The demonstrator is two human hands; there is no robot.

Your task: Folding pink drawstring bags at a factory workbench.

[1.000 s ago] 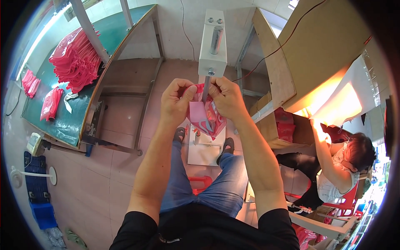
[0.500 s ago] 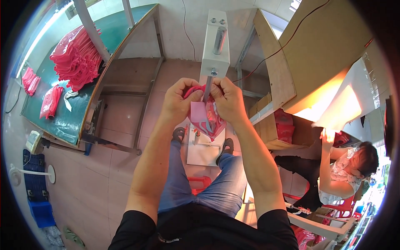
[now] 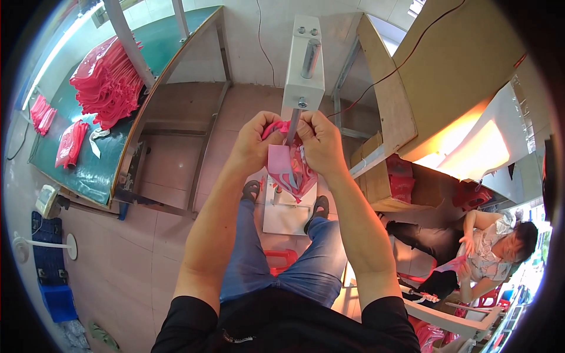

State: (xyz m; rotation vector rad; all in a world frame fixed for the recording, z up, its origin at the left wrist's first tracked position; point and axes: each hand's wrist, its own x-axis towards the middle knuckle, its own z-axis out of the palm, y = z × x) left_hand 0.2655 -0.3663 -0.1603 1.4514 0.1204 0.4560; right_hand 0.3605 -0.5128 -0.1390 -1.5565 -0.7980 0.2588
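Note:
A pink printed plastic bag [image 3: 302,186] hangs from both my hands at the metal rod of a white press-like machine [image 3: 304,70]. My left hand [image 3: 254,140] is closed on the bag's upper left edge, thumb pointing inward. Just right of the rod, my right hand [image 3: 321,138] pinches the upper right edge. The rod [image 3: 293,122] comes down between my two hands, in front of the bag's top. A plain light-pink rectangle [image 3: 279,159] shows on the bag's left side. Below lies the machine's white base [image 3: 286,219], partly hidden by the bag.
On the left, a green-topped table [image 3: 97,170] carries a tall stack of pink bags [image 3: 109,79] and smaller bundles. Cardboard boxes [image 3: 406,182] and a large brown board [image 3: 465,70] stand to the right. A co-worker [image 3: 488,247] sits at the lower right, holding something pink.
My hands and the bag stay almost in place. The co-worker's raised arm has come down from the white sheet, and their hands are now together in front of their body.

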